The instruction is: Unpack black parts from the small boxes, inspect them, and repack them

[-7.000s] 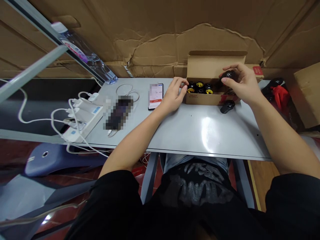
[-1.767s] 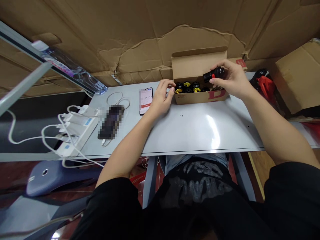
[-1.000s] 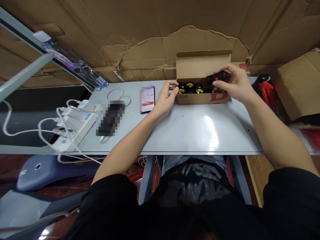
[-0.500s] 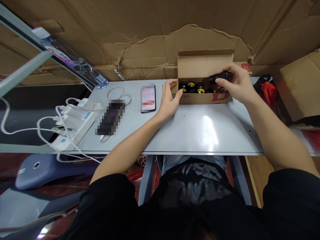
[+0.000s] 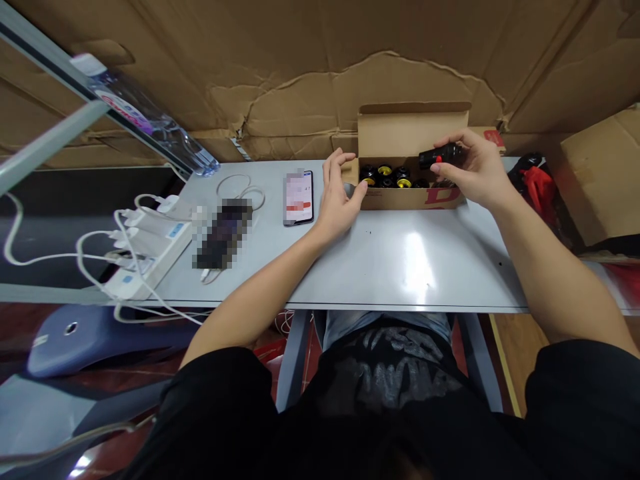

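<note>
An open cardboard box [image 5: 400, 199] with red print on its front stands at the back of the desk. Several black cylindrical pieces [image 5: 385, 181], some with yellow rings, stand inside it. My right hand [image 5: 477, 167] pinches a black flashlight [image 5: 434, 157] with a red button, tilted nearly level above the box's right half. Resting against the left end of the box is my left hand [image 5: 337, 193], fingers stretched and thumb apart at the front corner. A small grey surface shows between that thumb and the fingers; I cannot make out what it is.
Left of the box lie a lit phone [image 5: 299, 198], a blurred dark device [image 5: 225, 233] with a cable, and a white power strip [image 5: 155, 257]. A water bottle [image 5: 150, 117] leans by the shelf frame. To the right are a red item [image 5: 539, 190] and a carton [image 5: 605, 173].
The flashlight has turned slightly in my right hand, and its red button now shows. My left hand stays at the box's left end. The view has shifted a little.
</note>
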`<action>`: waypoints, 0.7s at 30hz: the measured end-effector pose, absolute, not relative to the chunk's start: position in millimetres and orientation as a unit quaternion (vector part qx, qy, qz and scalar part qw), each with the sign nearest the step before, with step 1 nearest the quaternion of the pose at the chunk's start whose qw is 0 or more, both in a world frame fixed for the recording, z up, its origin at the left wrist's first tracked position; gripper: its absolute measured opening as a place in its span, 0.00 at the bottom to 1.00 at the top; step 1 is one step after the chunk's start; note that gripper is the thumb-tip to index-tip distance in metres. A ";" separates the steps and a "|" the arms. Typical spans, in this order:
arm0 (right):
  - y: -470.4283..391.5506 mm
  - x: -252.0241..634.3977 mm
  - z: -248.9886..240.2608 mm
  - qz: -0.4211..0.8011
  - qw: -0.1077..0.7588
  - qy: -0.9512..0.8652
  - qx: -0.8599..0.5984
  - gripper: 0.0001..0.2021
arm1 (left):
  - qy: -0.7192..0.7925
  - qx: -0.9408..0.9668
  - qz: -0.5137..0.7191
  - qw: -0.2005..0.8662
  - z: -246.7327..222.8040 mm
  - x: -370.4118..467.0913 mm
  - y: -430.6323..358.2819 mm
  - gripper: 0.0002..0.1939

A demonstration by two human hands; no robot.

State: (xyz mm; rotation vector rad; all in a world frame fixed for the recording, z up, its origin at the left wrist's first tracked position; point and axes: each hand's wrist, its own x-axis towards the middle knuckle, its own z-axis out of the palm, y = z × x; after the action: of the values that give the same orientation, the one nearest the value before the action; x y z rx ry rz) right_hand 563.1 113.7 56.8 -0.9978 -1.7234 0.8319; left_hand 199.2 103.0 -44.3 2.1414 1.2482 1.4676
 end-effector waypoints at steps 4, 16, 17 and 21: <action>112.7 562.9 58.6 0.340 0.468 -0.705 -0.410 0.31 | 0.425 0.734 0.516 0.114 -41.7 198.9 102.6 0.39; 114.9 563.1 55.3 0.311 0.493 -0.708 -0.399 0.27 | 0.427 0.733 0.511 0.138 -44.4 199.1 104.9 0.39; 114.7 562.4 55.7 0.307 0.491 -0.710 -0.401 0.28 | 0.425 0.735 0.511 0.137 -45.0 198.6 105.6 0.39; 110.5 559.0 60.0 0.294 0.478 -0.712 -0.422 0.29 | 0.415 0.728 0.521 0.162 -45.4 197.6 107.7 0.43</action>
State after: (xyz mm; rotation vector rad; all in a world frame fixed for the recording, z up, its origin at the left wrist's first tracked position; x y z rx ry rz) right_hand 559.0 110.5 60.0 -1.0304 -1.7377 0.7187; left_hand 197.6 107.7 -45.4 2.0766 1.1849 1.4877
